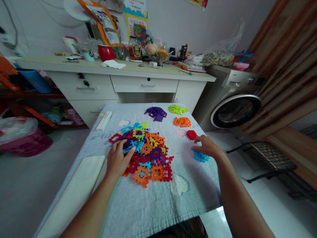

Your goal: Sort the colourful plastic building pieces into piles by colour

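A mixed heap of coloured plastic interlocking tiles [146, 153] lies in the middle of a cloth-covered table [148, 205]. My left hand [119, 160] rests on the heap's left side, fingers spread flat over the tiles. My right hand [208, 147] lies on the cloth at the right, fingers curled down over a small group of blue tiles [201, 156]. Beside it sit a red pile [191, 134], an orange pile [182, 122], a lime-green pile [177, 109] and a purple pile [156, 113], each of one colour.
A white remote-like bar [104, 120] lies on the table's left side. Behind stands a cluttered white desk [119, 79] with drawers. A washing machine [235, 109] is at the right, and a dark rack [269, 158] lies on the floor beside it.
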